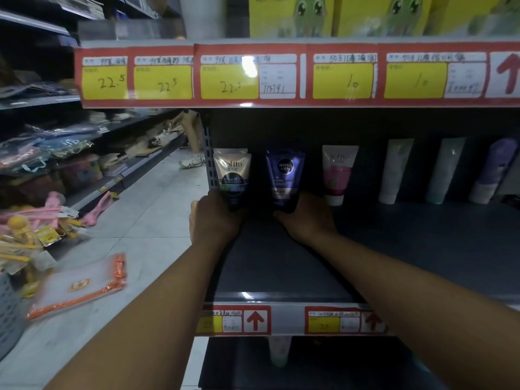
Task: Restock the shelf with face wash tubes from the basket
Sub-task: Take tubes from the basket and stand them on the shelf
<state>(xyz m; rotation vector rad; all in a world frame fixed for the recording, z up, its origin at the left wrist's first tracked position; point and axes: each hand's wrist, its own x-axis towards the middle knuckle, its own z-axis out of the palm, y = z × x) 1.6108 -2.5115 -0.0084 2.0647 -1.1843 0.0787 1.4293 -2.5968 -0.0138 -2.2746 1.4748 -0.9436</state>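
Observation:
Both arms reach deep into the dark shelf (281,266). My left hand (213,218) grips the cap end of a beige and black Softto tube (233,173), which stands upright by the shelf's left upright. Another beige tube shows just behind it. My right hand (308,218) grips the bottom of a blue Nivea Men tube (284,175), also upright. To the right stand a pink and white Softto tube (337,173), two pale green tubes (395,170) and a purple tube (491,170). The basket is not clearly in view.
Red and yellow price tags (230,74) line the shelf edge above, with yellow frog boxes (292,15) on top. An aisle floor (157,209) runs left, beside racks of packaged goods (42,164). An orange-edged pouch (81,285) hangs at lower left.

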